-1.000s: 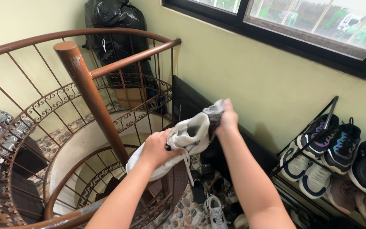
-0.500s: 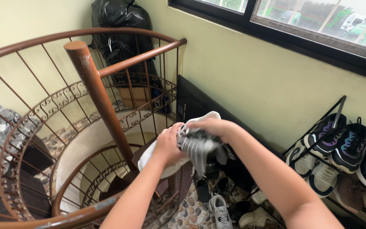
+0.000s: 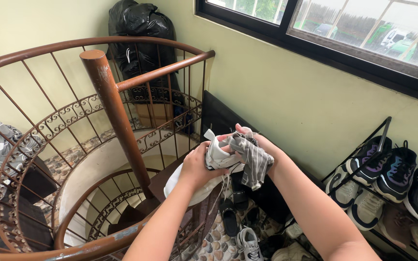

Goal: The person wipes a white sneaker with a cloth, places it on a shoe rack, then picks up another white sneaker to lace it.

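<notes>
a white sneaker (image 3: 204, 171), likely light with a firm sole and soft upper, is held in the air above a pebbled floor (image 3: 216, 241). the left hand (image 3: 197, 166) clasps its side; the right hand (image 3: 255, 145) presses a limp grey striped cloth (image 3: 252, 157) against it. a brown spiral stair railing (image 3: 107, 106) curves at left, a shoe rack (image 3: 383, 140) stands at right.

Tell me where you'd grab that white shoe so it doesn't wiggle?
Probably around its middle from the left, as the left hand does now. The white shoe is narrowest there, with its toe hanging down, so fingers can wrap around it. That leaves the heel free for the right hand with the striped cloth.
</notes>
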